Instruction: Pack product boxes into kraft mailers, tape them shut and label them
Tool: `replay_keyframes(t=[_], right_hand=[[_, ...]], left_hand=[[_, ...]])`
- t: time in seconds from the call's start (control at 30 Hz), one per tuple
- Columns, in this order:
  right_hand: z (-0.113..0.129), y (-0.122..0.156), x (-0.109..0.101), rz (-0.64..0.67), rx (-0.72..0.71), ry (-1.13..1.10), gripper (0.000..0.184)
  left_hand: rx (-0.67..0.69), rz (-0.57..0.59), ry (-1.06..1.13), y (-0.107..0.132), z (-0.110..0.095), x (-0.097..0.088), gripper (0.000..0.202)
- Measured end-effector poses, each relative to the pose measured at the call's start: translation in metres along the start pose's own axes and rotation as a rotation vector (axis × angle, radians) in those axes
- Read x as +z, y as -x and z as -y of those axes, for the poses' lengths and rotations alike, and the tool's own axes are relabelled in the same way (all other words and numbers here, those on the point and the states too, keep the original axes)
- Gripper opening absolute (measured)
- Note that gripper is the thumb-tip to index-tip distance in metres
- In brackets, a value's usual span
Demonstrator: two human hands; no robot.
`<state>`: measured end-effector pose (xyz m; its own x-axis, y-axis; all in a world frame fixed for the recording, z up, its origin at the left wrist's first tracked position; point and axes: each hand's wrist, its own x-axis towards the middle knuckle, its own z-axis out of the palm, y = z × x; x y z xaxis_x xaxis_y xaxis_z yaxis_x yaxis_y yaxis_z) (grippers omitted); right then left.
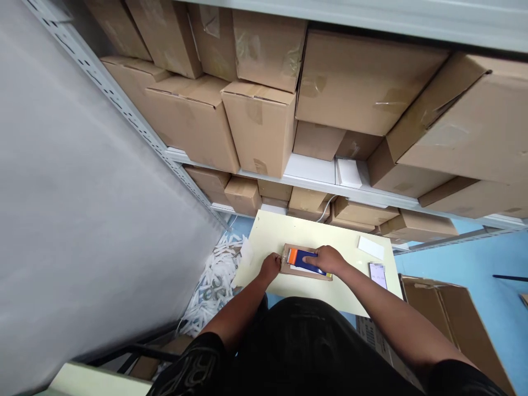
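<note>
On a small cream table (284, 231) lies a flat brown cardboard piece (307, 271) with a blue, orange and white packet (304, 257) on top of it. My right hand (328, 258) rests flat on the packet, fingers stretched along it. My left hand (270, 266) is curled at the cardboard's left edge; what its fingers grip is too small to name.
A phone (378, 274) and a white card (370, 247) lie at the table's right. An open carton (449, 313) stands on the blue floor to the right. White paper strips (214, 278) litter the floor on the left. Metal shelving (317, 179) stacked with cardboard boxes rises ahead.
</note>
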<state>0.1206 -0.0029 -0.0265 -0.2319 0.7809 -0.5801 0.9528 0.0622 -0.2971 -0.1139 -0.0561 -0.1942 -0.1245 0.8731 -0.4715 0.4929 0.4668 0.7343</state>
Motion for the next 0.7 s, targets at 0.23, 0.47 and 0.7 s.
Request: replay_keyframes(t=[0.23,0.47,0.7], right_hand=[[0.003,-0.002,-0.002,-0.006,0.0,-0.02,0.068],[-0.001,-0.008,-0.002,-0.002,0.028,-0.043,0.065],[-0.031,0.005,-0.017,0.001,0.007,-0.102,0.066]], left_hand=[[0.52,-0.081,-0.253,0.018,-0.001,-0.025,0.069],[0.758,-0.068,-0.558,0.035,-0.006,-0.001,0.097],[0.804,-0.135,-0.706,0.029,-0.003,-0.005,0.095]])
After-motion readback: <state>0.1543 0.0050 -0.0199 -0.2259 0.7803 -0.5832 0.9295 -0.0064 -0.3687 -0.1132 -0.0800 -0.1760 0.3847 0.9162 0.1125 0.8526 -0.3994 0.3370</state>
